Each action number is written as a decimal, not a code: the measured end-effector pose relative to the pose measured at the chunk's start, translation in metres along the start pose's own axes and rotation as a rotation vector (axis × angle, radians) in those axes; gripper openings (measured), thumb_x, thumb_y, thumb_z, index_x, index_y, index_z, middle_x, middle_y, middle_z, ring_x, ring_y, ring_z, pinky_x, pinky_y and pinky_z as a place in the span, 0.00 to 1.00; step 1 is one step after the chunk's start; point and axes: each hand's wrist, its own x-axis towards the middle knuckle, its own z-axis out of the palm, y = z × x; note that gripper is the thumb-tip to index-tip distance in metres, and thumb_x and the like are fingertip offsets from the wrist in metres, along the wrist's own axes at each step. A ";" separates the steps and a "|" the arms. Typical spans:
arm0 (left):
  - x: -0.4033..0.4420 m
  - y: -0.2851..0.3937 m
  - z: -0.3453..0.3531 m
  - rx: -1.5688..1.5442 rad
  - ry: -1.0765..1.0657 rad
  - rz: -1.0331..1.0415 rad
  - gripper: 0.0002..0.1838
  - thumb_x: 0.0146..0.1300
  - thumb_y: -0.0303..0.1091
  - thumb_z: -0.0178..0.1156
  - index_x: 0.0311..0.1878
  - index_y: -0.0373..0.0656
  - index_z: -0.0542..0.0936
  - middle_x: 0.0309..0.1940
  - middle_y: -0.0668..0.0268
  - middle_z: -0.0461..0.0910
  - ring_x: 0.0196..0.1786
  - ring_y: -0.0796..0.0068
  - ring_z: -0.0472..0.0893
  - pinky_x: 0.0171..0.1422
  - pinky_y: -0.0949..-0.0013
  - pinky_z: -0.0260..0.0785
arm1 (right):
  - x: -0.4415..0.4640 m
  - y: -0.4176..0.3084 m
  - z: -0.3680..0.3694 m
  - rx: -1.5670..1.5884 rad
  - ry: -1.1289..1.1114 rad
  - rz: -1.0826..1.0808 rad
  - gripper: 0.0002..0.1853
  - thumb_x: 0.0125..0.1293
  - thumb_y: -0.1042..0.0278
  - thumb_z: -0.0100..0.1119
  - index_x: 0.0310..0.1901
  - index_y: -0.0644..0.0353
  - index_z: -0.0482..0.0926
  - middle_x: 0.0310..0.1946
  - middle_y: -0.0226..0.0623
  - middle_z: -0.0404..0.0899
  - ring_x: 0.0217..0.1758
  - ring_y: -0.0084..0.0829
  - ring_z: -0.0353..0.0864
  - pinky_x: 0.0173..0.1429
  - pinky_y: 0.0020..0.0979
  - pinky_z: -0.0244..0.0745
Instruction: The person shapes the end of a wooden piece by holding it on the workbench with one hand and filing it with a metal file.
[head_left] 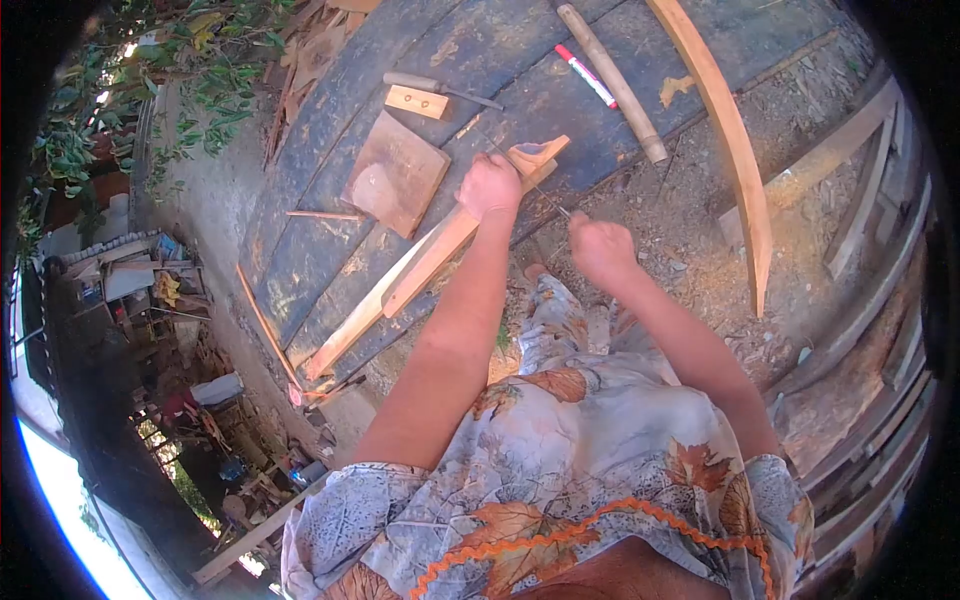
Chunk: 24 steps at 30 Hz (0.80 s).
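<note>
My left hand (490,185) is closed around a long shaped piece of wood (440,258), near its carved, curved end. The wood lies slantwise on the dark plank table, its far end reaching toward the lower left. In my closed right hand (603,250) is one end of a thin metal rod-like tool (546,196). This tool crosses the wood beside the carved end, just right of my left hand. Its exact kind is too fine to tell, and my fingers hide its grip.
On the dark plank table (330,110) lie a square wooden board (415,175), a small block with two holes (416,101), a wooden-handled tool (440,88), a red-and-white marker (586,76) and a round stick (615,85). A long curved wooden piece (728,130) stretches along the right.
</note>
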 end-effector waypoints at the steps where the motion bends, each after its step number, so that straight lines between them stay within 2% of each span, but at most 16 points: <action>1: -0.001 0.001 0.000 0.003 0.004 0.005 0.20 0.62 0.42 0.43 0.38 0.39 0.80 0.35 0.46 0.81 0.41 0.47 0.81 0.50 0.49 0.70 | 0.010 -0.002 0.002 0.002 0.000 0.003 0.07 0.57 0.73 0.49 0.34 0.67 0.74 0.27 0.53 0.80 0.32 0.50 0.82 0.40 0.44 0.76; 4: 0.003 0.000 0.005 0.003 -0.002 -0.019 0.18 0.61 0.42 0.42 0.37 0.43 0.80 0.34 0.50 0.82 0.40 0.50 0.82 0.54 0.47 0.65 | 0.033 -0.009 0.008 0.001 0.078 0.003 0.07 0.57 0.74 0.48 0.34 0.66 0.74 0.27 0.53 0.80 0.33 0.50 0.82 0.40 0.45 0.76; 7: 0.001 0.001 0.003 -0.003 -0.004 -0.015 0.18 0.61 0.42 0.43 0.37 0.43 0.80 0.34 0.49 0.82 0.40 0.49 0.82 0.54 0.47 0.64 | 0.033 -0.010 0.006 0.033 0.064 0.007 0.07 0.57 0.75 0.47 0.34 0.66 0.74 0.27 0.54 0.80 0.34 0.50 0.82 0.40 0.45 0.76; 10: 0.001 0.000 0.003 -0.020 0.019 -0.008 0.18 0.61 0.42 0.43 0.37 0.43 0.80 0.34 0.49 0.82 0.40 0.49 0.82 0.54 0.48 0.64 | 0.008 -0.006 0.002 0.048 0.053 0.028 0.06 0.57 0.75 0.47 0.34 0.66 0.73 0.27 0.54 0.80 0.34 0.50 0.82 0.41 0.45 0.76; 12: 0.002 0.002 -0.001 -0.001 -0.018 -0.016 0.19 0.61 0.43 0.43 0.40 0.42 0.80 0.36 0.48 0.82 0.42 0.49 0.81 0.52 0.49 0.67 | -0.006 -0.003 -0.001 -0.008 -0.062 0.094 0.07 0.56 0.75 0.47 0.34 0.66 0.74 0.28 0.55 0.80 0.35 0.50 0.82 0.42 0.46 0.76; 13: 0.002 0.003 -0.004 0.023 -0.057 -0.022 0.21 0.61 0.43 0.43 0.43 0.41 0.80 0.38 0.47 0.81 0.44 0.49 0.81 0.51 0.51 0.71 | -0.004 -0.003 -0.002 -0.010 -0.066 0.094 0.07 0.56 0.75 0.47 0.34 0.66 0.74 0.28 0.55 0.80 0.35 0.50 0.82 0.42 0.46 0.76; 17: 0.000 0.007 -0.008 0.020 -0.055 -0.025 0.21 0.61 0.44 0.43 0.43 0.41 0.80 0.38 0.47 0.81 0.44 0.49 0.81 0.52 0.50 0.70 | 0.037 -0.007 0.001 0.024 0.006 0.051 0.08 0.57 0.75 0.46 0.35 0.66 0.74 0.29 0.56 0.80 0.37 0.51 0.82 0.43 0.47 0.75; 20: 0.003 0.005 -0.005 0.019 -0.058 -0.021 0.21 0.61 0.44 0.43 0.43 0.41 0.80 0.38 0.47 0.81 0.44 0.48 0.81 0.51 0.50 0.70 | 0.045 -0.011 0.006 0.046 0.042 0.057 0.08 0.57 0.75 0.46 0.36 0.66 0.74 0.30 0.56 0.80 0.37 0.50 0.82 0.43 0.47 0.75; 22: 0.000 0.003 -0.002 -0.015 -0.010 -0.003 0.19 0.62 0.42 0.42 0.37 0.41 0.79 0.35 0.48 0.82 0.41 0.49 0.82 0.53 0.48 0.65 | 0.036 -0.010 0.008 0.023 0.048 0.057 0.08 0.57 0.75 0.46 0.36 0.66 0.74 0.28 0.55 0.80 0.36 0.50 0.82 0.42 0.46 0.76; 24: 0.001 0.002 -0.001 -0.010 -0.016 -0.012 0.19 0.62 0.42 0.42 0.38 0.41 0.79 0.34 0.48 0.82 0.41 0.49 0.82 0.53 0.48 0.65 | 0.012 -0.004 0.011 0.025 0.036 0.049 0.08 0.57 0.75 0.47 0.36 0.66 0.74 0.28 0.54 0.80 0.35 0.50 0.82 0.40 0.46 0.76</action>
